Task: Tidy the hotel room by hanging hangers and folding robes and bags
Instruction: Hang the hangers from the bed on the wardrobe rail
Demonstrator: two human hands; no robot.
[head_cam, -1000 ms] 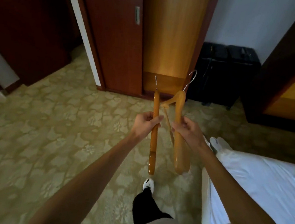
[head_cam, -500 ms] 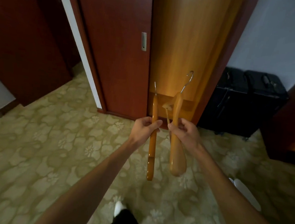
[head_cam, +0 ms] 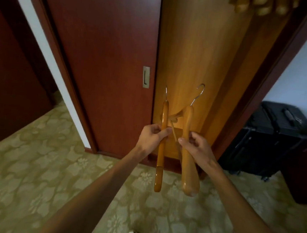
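Compared with the earlier frames, the wardrobe point(head_cam: 197, 51) is seen much closer and higher, the bed has gone from view, and hung hangers point(head_cam: 260, 5) now show at the top of the opening. At far left a dark doorway is seen, then a red-brown sliding door point(head_cam: 98, 55) with a metal pull point(head_cam: 146, 77). The left hand point(head_cam: 151, 137) is curled around a slim, glossy honey-coloured wooden hanger point(head_cam: 161, 154). It is held edge-on and upright before the opening, steel hook up. Just beside it, the right hand point(head_cam: 196, 145) grips a broader hanger point(head_cam: 188, 166), likewise upright, its hook tilted right and its rounded end down. A black case point(head_cam: 277, 136) stands at right on patterned carpet point(head_cam: 33, 170).
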